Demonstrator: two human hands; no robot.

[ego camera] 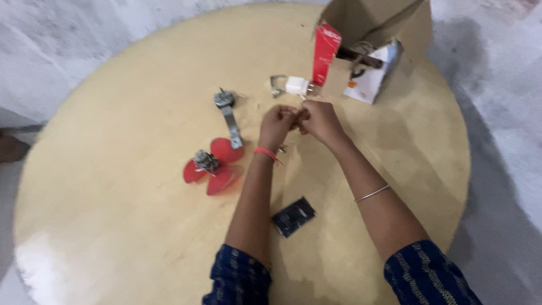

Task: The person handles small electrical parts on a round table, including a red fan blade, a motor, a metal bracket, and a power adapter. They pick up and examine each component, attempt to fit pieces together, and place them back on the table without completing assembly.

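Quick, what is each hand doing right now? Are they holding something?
Left hand: fingers curled shut, pinching something too small to make out.
Right hand: fingers also closed, meeting the left hand at the fingertips on that same tiny thing.

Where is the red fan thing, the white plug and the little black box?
red fan (217,169), head view, on a red blade.
white plug (296,86), head view, on its white body.
black box (293,216), head view, on its top face.

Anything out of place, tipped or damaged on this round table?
The cardboard box at the far edge lies tipped with its flaps open. The red fan blades lie flat, apart from the metal bracket. Nothing looks spilled or broken.
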